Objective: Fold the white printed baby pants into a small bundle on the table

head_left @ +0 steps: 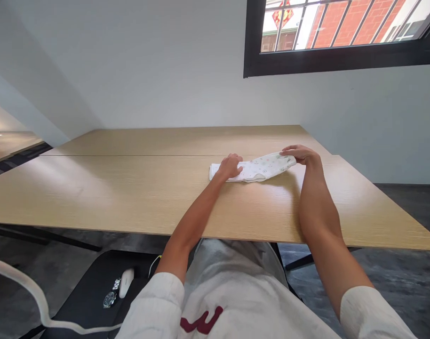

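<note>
Right grip (299,153) bent inward, holding cloth (260,167); left grip (231,166) atop cloth.

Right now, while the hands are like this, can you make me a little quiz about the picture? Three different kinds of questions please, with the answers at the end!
1. Pick one: what do the left hand and the right hand both touch?
A) a cup
B) a patterned white cloth
C) a book

2. True or false: the watch lies on the black seat.

3. Fill in the gap: the end of the cloth at the right hand is raised above the ____.

Key:
1. B
2. True
3. table
</note>
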### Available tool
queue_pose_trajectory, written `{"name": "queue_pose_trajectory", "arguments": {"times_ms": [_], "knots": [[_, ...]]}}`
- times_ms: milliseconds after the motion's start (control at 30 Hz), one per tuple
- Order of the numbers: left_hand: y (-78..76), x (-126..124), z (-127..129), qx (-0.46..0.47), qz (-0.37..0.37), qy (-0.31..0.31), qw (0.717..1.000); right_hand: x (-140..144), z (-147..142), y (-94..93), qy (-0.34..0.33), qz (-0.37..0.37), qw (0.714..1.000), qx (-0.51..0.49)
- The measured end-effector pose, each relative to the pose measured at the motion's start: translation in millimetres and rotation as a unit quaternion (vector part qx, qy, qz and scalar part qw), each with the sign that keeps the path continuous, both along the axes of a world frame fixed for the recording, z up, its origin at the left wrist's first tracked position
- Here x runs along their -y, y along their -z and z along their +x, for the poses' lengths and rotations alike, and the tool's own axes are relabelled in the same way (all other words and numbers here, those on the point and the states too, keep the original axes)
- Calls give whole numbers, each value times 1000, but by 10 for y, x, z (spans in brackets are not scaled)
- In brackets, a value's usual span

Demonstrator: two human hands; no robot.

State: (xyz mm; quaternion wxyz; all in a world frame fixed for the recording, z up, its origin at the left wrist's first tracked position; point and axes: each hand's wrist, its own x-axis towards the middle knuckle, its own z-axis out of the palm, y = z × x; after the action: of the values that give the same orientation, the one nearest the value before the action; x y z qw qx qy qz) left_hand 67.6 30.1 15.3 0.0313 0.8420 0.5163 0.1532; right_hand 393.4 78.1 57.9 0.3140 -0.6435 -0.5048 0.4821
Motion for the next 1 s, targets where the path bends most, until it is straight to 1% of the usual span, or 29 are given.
{"name": "queue_pose_trajectory", "arguments": {"times_ms": [67,167,233,300,367,433,500,533,567,600,633,667,733,800,833,867,967,1000], "knots": [[-19,27,-189,28,-19,35,999,19,-43,-59,21,0,999,37],[41,68,-516,64,-69,89,992,60,-167,-210,20,6,995,95],[95,73,-684,133,-113,95,980,96,-293,-333,21,26,993,115],[132,64,-768,229,-148,69,960,129,-464,-443,10,63,992,106],[146,48,-775,325,-170,31,930,148,-677,-511,-38,113,992,37],[147,29,-744,418,-201,6,886,151,-910,-527,-110,138,982,-68],[146,8,-716,494,-250,-5,833,141,-1127,-496,-162,132,967,-144],[148,-2,-710,518,-268,-11,812,134,-1219,-468,-172,125,964,-161],[152,-10,-708,533,-277,-20,799,127,-1297,-435,-172,122,964,-162],[159,-16,-710,537,-276,-28,797,120,-1360,-399,-168,122,966,-151],[168,-19,-712,531,-267,-36,803,114,-1407,-362,-166,123,970,-129],[179,-19,-711,519,-255,-44,815,109,-1441,-324,-173,120,973,-97],[201,-16,-695,479,-236,-57,843,98,-1479,-251,-211,102,972,-23],[212,-15,-658,448,-225,-61,863,81,-1496,-184,-267,79,959,43],[209,-19,-639,449,-220,-65,864,68,-1504,-154,-292,69,951,71],[201,-25,-625,464,-213,-69,857,54,-1513,-127,-313,63,943,93],[153,-49,-654,543,-179,-68,818,13,-1552,-73,-343,78,928,121],[138,-55,-690,556,-169,-56,812,5,-1566,-65,-342,91,927,125]]}}
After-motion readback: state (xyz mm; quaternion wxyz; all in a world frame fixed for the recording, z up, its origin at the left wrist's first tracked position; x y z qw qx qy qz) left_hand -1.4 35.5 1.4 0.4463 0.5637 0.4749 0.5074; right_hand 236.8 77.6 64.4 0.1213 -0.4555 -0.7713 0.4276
